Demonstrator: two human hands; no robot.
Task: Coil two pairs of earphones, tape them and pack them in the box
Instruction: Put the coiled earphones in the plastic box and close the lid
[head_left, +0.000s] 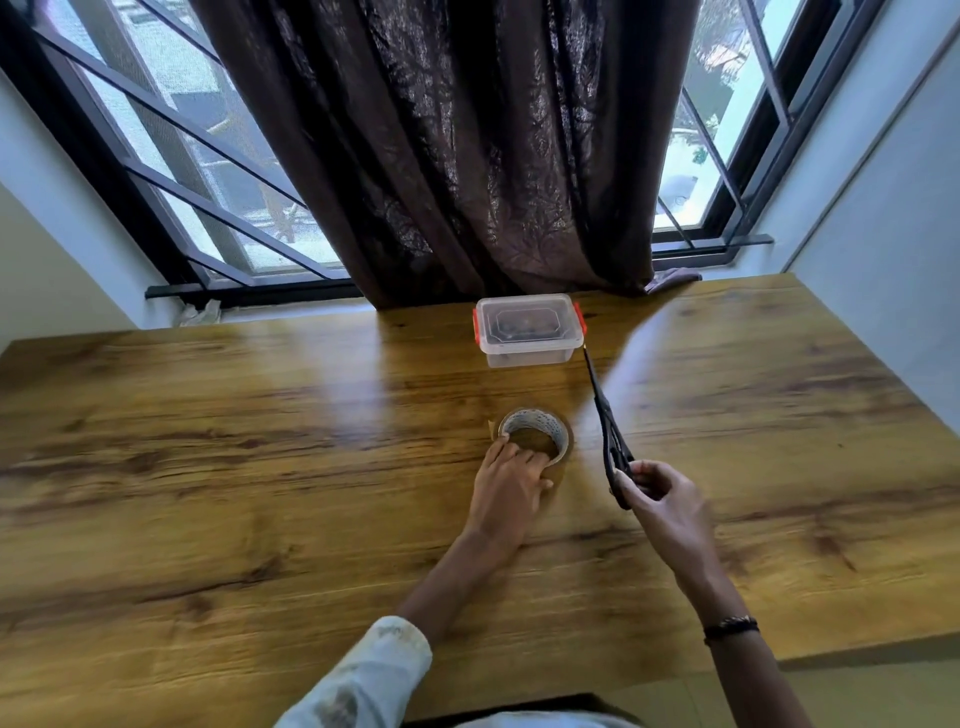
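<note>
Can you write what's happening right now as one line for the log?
left hand: holds tape roll on table | right hand: holds scissors | box: lid on

Glossy wood-grain worktop (260, 467): a lidded clear box (529, 330) at the far edge, a tape roll (535, 435) lying flat mid-worktop.
</note>
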